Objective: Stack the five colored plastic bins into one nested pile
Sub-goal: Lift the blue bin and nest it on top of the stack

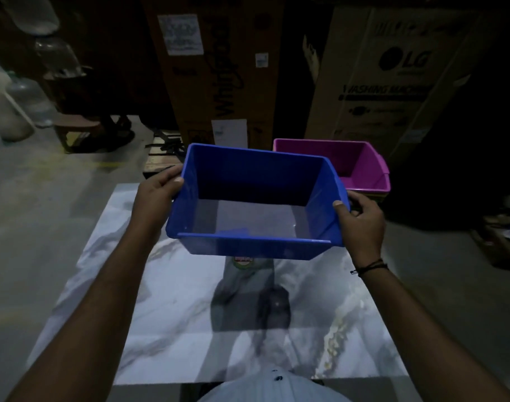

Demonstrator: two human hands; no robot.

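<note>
A blue plastic bin [256, 204] hangs in the air above the marble-patterned table [172, 323], held by both side rims. My left hand [156, 192] grips its left rim and my right hand [361, 219] grips its right rim. Behind it, at the table's far right corner, a purple bin [361, 163] sits on top of a pile; a thin yellowish edge of another bin shows under it. The blue bin hides the purple bin's left part. Other bins are not distinguishable.
Tall cardboard appliance boxes [393, 76] stand right behind the table. Large water jugs [4, 111] and a low stool [76, 129] are on the floor at the left. Clutter lies on the floor at the right [503, 239].
</note>
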